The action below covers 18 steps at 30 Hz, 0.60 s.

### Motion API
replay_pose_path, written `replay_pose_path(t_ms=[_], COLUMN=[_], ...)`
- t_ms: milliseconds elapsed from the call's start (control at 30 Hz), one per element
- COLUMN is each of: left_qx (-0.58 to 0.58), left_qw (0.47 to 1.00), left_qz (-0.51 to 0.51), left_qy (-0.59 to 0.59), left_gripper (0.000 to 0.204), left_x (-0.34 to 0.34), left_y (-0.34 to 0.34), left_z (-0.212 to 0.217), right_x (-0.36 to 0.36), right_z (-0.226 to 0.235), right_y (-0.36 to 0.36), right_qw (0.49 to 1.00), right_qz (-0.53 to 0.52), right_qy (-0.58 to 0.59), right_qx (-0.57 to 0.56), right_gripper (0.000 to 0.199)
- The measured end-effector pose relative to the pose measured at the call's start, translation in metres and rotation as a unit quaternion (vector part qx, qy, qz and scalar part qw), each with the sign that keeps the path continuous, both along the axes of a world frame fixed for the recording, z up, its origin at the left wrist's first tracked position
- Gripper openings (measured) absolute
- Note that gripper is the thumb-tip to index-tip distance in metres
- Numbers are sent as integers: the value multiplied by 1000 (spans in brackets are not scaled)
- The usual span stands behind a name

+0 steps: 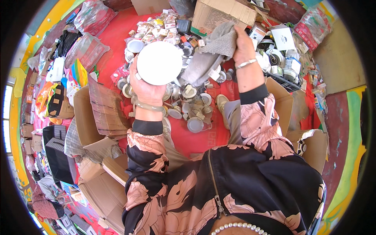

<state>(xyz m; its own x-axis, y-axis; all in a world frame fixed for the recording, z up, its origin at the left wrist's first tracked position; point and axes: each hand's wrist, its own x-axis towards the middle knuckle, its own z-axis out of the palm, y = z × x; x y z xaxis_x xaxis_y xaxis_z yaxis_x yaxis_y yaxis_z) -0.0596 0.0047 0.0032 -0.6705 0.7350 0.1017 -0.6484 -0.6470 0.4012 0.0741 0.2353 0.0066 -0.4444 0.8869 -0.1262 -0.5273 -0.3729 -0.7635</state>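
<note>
At the left, the left hand (145, 91) is closed around the lower edge of a round white disc-shaped light fixture (159, 63), fingers behind it and thumb at its rim; the disc's flat face is turned up toward the camera, and being round it has no long axis. To its right, a grey cloth (213, 53) hangs crumpled with its length running down-left, touching the disc's right edge. The right hand (243, 46) clenches the cloth's top.
</note>
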Motion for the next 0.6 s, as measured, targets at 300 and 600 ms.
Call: replay_pose_path(t_ms=[300,600], left_qx=[-6,-42], left_qw=[999,996], left_qz=[-13,-32], left_qy=[48,69], left_gripper=[41,41], left_x=[8,3], left_y=[9,13], left_z=[2,-8], right_x=[-19,-30], right_z=[42,7], right_y=[-98,-143], right_qw=[865,721], right_qz=[-53,88], right_qy=[-114,-106], right_qx=[485,679], right_gripper=[28,21])
